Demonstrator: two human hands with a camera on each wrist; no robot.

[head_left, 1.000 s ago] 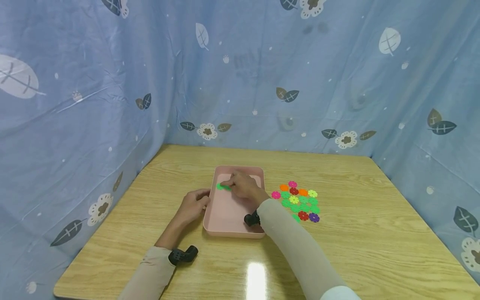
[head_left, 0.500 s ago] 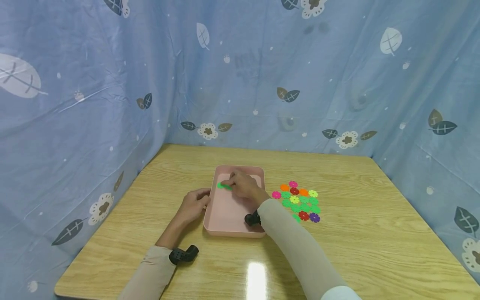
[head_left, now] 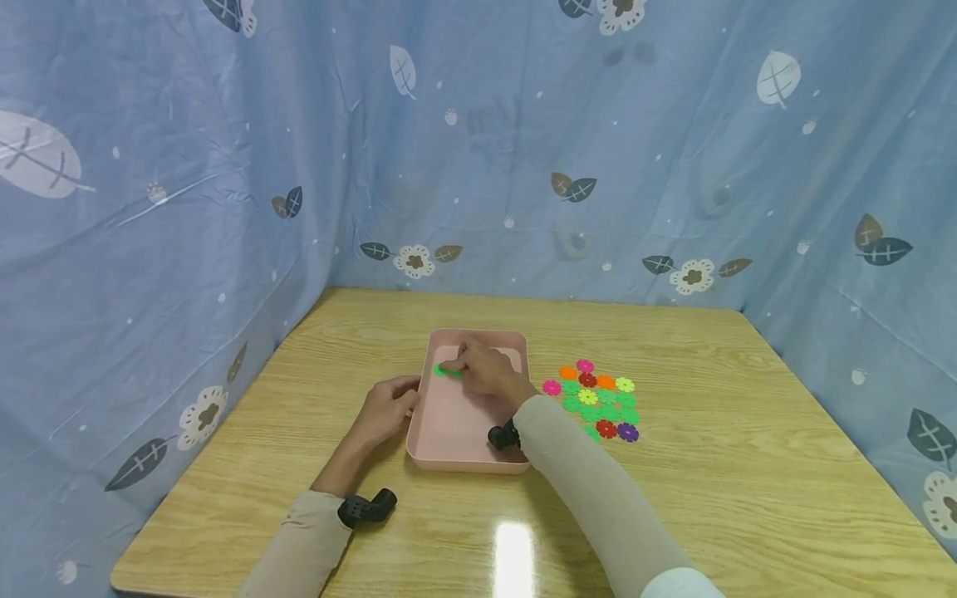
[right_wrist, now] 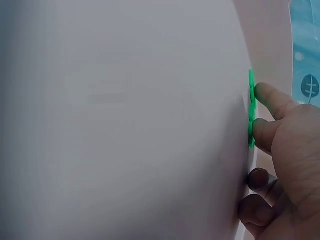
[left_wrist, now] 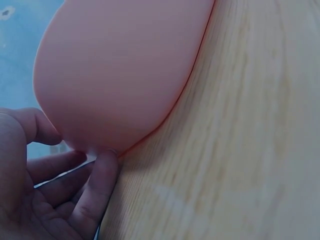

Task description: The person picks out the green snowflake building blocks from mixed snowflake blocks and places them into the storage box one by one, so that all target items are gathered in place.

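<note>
In the head view a shallow pink tray (head_left: 456,432) lies on the table. At its left side, my left hand (head_left: 383,411) holds the wall; the left wrist view has bent fingers at the rim and the thumb against the outside of the tray (left_wrist: 120,75). My right hand (head_left: 489,370) reaches inside near the far left corner. Flat green flower-shaped pieces (head_left: 441,370) lie under it, partly covered. Seen edge-on in the right wrist view, two green pieces (right_wrist: 252,90) adjoin each other, the right hand's (right_wrist: 295,155) index finger touching one, its thumb the other. The remaining fingers curl inward.
Right of the tray, several flower-shaped plastic pieces (head_left: 598,400) in green, red, orange, pink, yellow and purple lie loosely grouped on the wooden table (head_left: 748,465). The right forearm (head_left: 591,482) partly hides that group. A blue patterned curtain (head_left: 478,166) encloses the table's back and sides.
</note>
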